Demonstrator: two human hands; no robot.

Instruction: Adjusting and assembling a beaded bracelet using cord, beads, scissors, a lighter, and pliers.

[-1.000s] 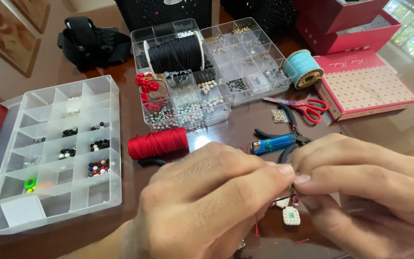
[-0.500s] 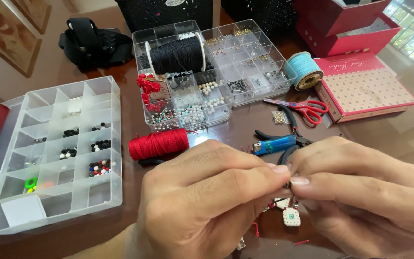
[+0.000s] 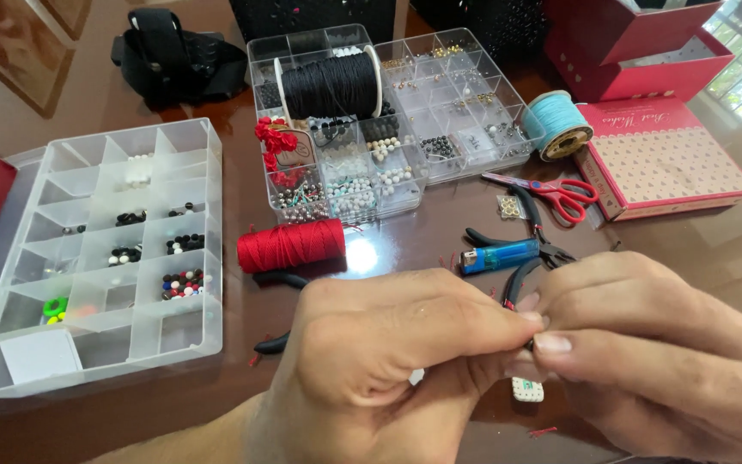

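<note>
I see my left hand [image 3: 371, 369] and right hand [image 3: 654, 352] pressed together fingertip to fingertip, both pinched shut on something tiny that I cannot make out between them. Just below the pinch hangs a small white square charm [image 3: 527, 390], speckled, mostly hidden by my fingers; whether a cord joins it to the grip I cannot tell. Just beyond the pinch lie a blue lighter [image 3: 500, 256] and black pliers [image 3: 526, 258]. Further out and to the left of the grip sits a red spool [image 3: 292, 245]. Red scissors [image 3: 547, 191] lie beyond the lighter. A clear bead box [image 3: 88, 258] stands well off to the left.
</note>
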